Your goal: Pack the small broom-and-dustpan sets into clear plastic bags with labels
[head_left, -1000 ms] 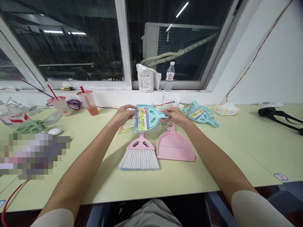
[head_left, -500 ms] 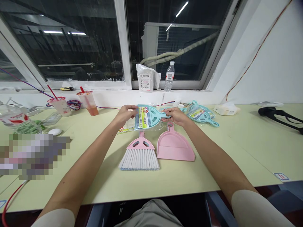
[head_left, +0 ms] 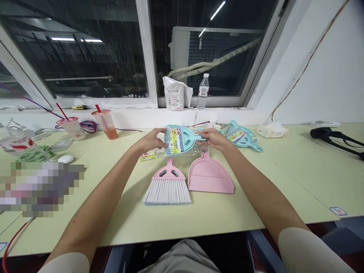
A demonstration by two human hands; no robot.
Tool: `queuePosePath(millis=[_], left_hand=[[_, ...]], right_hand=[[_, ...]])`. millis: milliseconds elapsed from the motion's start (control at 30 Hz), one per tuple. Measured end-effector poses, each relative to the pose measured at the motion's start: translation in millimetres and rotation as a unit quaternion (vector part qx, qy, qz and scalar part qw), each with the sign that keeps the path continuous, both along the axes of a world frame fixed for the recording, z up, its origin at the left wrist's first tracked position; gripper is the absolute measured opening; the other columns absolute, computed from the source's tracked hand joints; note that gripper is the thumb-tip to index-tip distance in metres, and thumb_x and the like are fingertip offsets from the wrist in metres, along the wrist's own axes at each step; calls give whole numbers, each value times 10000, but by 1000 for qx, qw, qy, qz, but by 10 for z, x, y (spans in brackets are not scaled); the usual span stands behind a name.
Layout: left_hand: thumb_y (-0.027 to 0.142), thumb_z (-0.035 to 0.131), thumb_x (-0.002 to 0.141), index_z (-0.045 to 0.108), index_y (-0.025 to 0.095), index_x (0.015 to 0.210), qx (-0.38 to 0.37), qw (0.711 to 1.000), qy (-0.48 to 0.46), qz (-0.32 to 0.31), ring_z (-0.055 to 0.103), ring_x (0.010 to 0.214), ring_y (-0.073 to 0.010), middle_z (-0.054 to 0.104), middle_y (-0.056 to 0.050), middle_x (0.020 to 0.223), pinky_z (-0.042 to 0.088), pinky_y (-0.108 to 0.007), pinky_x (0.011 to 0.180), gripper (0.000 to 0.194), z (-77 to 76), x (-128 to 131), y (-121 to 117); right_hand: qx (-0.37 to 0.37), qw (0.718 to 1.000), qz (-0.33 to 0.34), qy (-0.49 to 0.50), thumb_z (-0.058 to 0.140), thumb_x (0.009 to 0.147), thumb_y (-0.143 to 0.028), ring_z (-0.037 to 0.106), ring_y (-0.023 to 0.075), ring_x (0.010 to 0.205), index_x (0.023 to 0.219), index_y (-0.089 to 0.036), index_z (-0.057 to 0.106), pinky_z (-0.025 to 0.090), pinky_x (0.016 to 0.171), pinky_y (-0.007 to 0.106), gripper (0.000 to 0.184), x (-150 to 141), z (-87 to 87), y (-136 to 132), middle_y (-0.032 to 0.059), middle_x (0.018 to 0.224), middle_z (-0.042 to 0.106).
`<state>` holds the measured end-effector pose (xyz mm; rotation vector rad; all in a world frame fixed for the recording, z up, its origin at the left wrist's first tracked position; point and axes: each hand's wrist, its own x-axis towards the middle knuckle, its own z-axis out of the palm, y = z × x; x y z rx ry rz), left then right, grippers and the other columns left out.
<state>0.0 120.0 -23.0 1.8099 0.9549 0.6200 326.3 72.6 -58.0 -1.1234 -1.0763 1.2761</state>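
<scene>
A light-blue brush and dustpan set (head_left: 184, 139) in clear plastic, with a yellow-green printed label, is held level just above the table. My right hand (head_left: 212, 138) pinches its handle end. My left hand (head_left: 152, 141) grips the opposite, wide end, thumb toward me and fingers at the far side. Nearer to me a pink hand brush (head_left: 167, 182) with white bristles lies flat, bristles toward me. To its right lies a pink dustpan (head_left: 210, 174), handle pointing away. Behind my right hand rests another wrapped light-blue set (head_left: 241, 137).
Two drink cups with red straws (head_left: 106, 125) stand at the back left. A white mouse (head_left: 66, 159) and a large plastic bottle (head_left: 17, 146) are on the left. A tissue pack (head_left: 272, 130) and a black strapped object (head_left: 338, 140) lie right. A water bottle (head_left: 203, 93) stands on the sill.
The wrapped blue set has shifted slightly to the right, along with my hands. My left thumb now shows lower along the set's wide end.
</scene>
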Motion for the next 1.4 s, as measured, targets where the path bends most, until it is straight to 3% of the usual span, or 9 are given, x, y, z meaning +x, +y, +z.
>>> queuePosePath(millis=[333,733,800,900,967,1067,1200,1300,1400], left_hand=[[210,843,673,199,132,1642,-31,997,-1,-69,663,775,-198,695,-22,779,450,-319,741,1166,6,-18,-28],[152,872,541,438,148,1551,-18,1000,-9,-5,694,710,-227,727,-59,848,465,-310,669,1099,-34,35,-56],[165,884,523,534,163,1467,0,999,-7,32,689,736,-229,739,-78,910,469,-308,679,1007,-70,30,9],[189,917,483,682,174,1193,76,981,-18,180,685,877,-248,721,-124,1112,472,-294,722,748,-120,0,149],[234,929,514,673,172,1062,99,955,-28,279,672,995,-277,683,-156,1203,480,-299,760,608,-130,-27,231],[390,894,653,608,160,1052,-13,948,-85,305,696,999,-317,671,-200,1147,525,-364,775,542,-111,-36,274],[533,801,767,587,141,1078,-250,931,-229,133,736,945,-360,679,-218,1078,588,-487,792,545,-117,68,192],[361,766,833,618,132,1075,-244,913,-310,103,741,931,-313,704,-171,1034,610,-484,814,365,-185,187,131],[152,703,813,627,131,1007,-167,896,-366,188,725,817,-215,714,-101,945,619,-380,726,209,-242,231,134]], right_hand=[[-1,1000,-9,4,597,939,-37,770,208,666,975,-66,752,672,671,323,162,73,-52,44,122,804,769],[6,1000,-5,14,682,908,-80,767,209,664,964,-84,765,675,680,332,101,73,-63,61,114,816,773],[-1,1000,-12,18,641,925,-57,771,210,682,967,-75,755,674,680,323,123,71,-53,54,129,828,776],[-5,999,-35,25,559,955,-20,780,218,718,977,-58,733,672,683,319,180,57,-24,35,159,857,775],[-4,998,-52,33,523,962,-2,783,218,734,975,-52,721,672,685,314,205,41,4,21,167,874,774],[1,997,-65,46,502,968,5,786,215,763,975,-56,710,670,689,301,217,-14,50,0,170,891,776],[4,996,-65,64,496,963,16,789,219,791,957,-72,700,670,713,303,222,-186,84,-37,162,885,776],[3,997,-37,70,563,928,19,791,226,812,922,-96,690,669,758,322,171,-331,95,-90,137,866,777],[-18,997,74,28,718,874,-71,790,265,858,937,-111,706,664,804,383,75,-340,157,-168,144,899,783]])
